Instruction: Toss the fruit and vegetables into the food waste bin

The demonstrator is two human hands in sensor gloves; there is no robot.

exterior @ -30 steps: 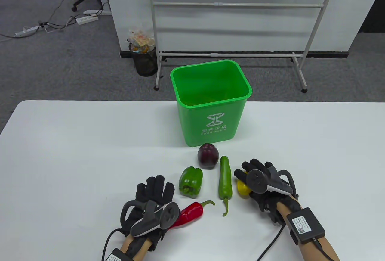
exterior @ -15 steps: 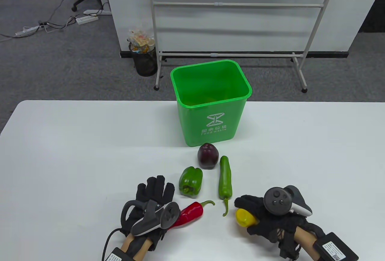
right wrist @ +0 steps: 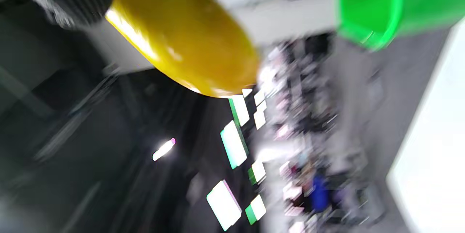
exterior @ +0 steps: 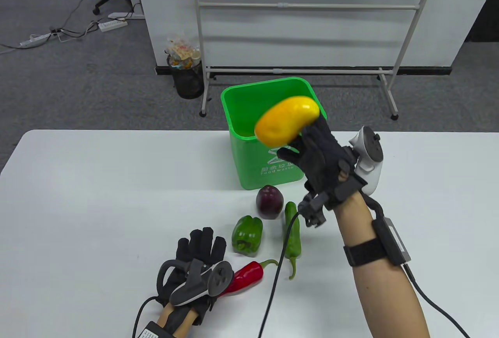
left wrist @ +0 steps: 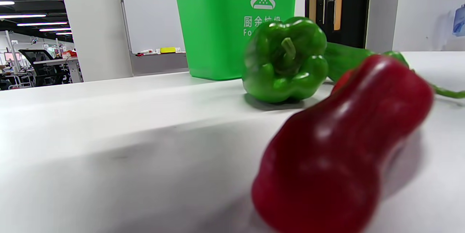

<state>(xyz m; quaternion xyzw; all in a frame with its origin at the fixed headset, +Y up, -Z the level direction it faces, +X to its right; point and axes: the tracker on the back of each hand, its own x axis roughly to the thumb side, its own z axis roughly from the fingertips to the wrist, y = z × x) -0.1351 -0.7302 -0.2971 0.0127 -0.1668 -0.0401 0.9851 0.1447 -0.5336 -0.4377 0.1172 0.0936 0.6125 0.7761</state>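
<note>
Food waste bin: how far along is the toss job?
Done: nothing I can confirm; the green bin's contents aren't clear. In hand: the right hand has the yellow fruit raised in front of the bin's opening. Left on the table: purple onion, green bell pepper, long green pepper, red pepper beside the left hand.

One green bin (exterior: 273, 135) stands on the one white table (exterior: 78, 197). In front of the bin lie four vegetables: one purple onion (exterior: 269, 201), one green bell pepper (exterior: 247, 235), one long green pepper (exterior: 292, 236) and one red pepper (exterior: 245, 276); a fifth piece of produce, one yellow mango (exterior: 286, 120), is up at the bin's rim. Two gloved hands are in view, the left hand (exterior: 199, 264) and the right hand (exterior: 321, 154), and behind the bin stand one whiteboard stand (exterior: 304, 6) and one mesh wastebasket (exterior: 187, 76).
</note>
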